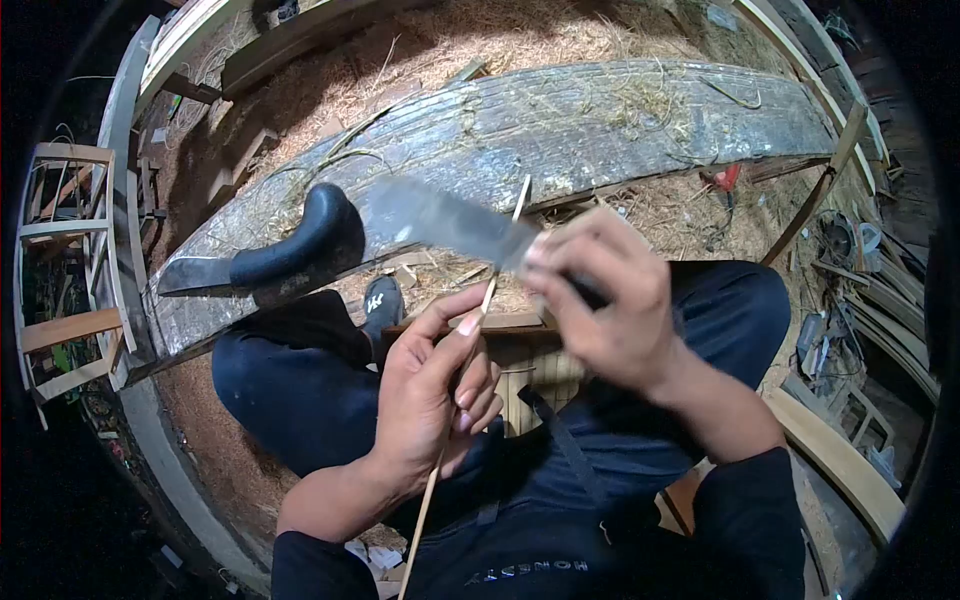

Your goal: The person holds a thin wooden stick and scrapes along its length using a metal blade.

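My left hand is closed around a thin pale wooden stick, which slants up past its thumb and forefinger and runs down over my lap. My right hand grips a broad-bladed knife by its dark handle, mostly hidden in the fingers. Motion smears the blade, which points left and crosses close to the stick's upper part; whether it touches, I cannot tell. Left of the blade, a tool with a thick curved black handle and a short dark blade lies on the worn plank.
The plank spans the view before my knees, with plant fibres scattered on it. Wood shavings cover the ground. A red object lies beyond the plank's right part. Wooden frames stand at left; curved timber lies at right.
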`<state>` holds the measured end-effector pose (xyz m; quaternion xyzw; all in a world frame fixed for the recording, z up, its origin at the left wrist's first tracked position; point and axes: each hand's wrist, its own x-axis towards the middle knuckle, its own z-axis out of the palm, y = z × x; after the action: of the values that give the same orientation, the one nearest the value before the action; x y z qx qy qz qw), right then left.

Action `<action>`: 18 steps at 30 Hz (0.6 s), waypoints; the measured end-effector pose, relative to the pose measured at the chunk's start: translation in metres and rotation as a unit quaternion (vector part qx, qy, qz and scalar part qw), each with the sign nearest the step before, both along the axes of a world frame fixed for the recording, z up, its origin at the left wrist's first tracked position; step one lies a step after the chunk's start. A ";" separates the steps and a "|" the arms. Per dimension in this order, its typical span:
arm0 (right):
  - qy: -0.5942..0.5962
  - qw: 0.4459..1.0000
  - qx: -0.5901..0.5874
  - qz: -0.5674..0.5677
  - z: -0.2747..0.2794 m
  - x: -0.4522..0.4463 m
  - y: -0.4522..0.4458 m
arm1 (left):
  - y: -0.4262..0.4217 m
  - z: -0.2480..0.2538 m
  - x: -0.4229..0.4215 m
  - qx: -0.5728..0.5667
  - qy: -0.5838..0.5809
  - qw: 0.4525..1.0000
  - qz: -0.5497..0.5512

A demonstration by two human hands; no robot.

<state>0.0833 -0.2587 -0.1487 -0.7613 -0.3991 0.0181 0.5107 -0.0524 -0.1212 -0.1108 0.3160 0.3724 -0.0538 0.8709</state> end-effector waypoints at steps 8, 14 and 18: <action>0.005 0.999 0.011 0.036 0.002 -0.009 0.002 | -0.001 0.000 -0.005 -0.015 0.027 0.999 0.013; -0.025 0.999 -0.009 0.027 0.000 -0.011 -0.001 | -0.003 0.001 -0.009 0.008 0.014 1.000 0.011; -0.020 0.999 -0.027 0.016 -0.001 -0.003 -0.001 | -0.002 -0.001 -0.014 -0.001 0.011 1.000 0.004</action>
<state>0.0803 -0.2598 -0.1496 -0.7688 -0.4206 0.0216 0.4813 -0.0662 -0.1232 -0.1115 0.3133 0.3833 -0.0545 0.8672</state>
